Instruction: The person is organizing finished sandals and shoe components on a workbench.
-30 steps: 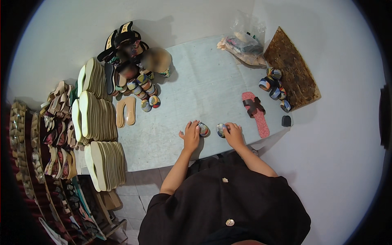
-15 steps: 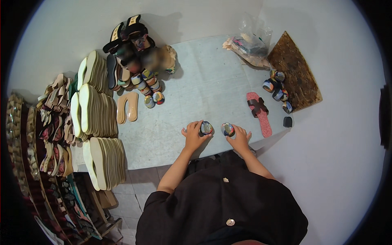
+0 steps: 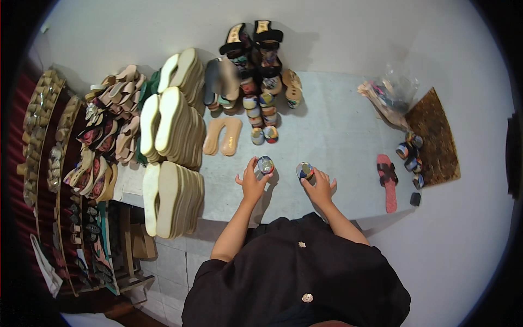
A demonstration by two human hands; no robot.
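Observation:
My left hand (image 3: 254, 184) has its fingers curled round a shoe heel (image 3: 265, 165), a short rounded block with a multicoloured patchwork cover and a pale top. A similar heel (image 3: 305, 171) is in my right hand (image 3: 320, 188), gripped between thumb and fingers. The two heels are apart, over the near part of the table. Beyond my left hand stand two rows of matching patchwork heels (image 3: 263, 136). A pair of tan insoles (image 3: 223, 137) lies just left of those rows.
Tall stacks of cream soles (image 3: 178, 131) line the table's left side, beside piled sandals (image 3: 122, 90). Black platform sandals (image 3: 267, 35) stand at the back. To the right are a pink sandal (image 3: 390, 193), more patchwork heels (image 3: 412, 163), a brown board (image 3: 436, 139) and a plastic bag (image 3: 395, 95).
The view has turned left, so the table's things sit farther right in it. Both hands have moved left over the table with their heels, and the gap between the heels has widened.

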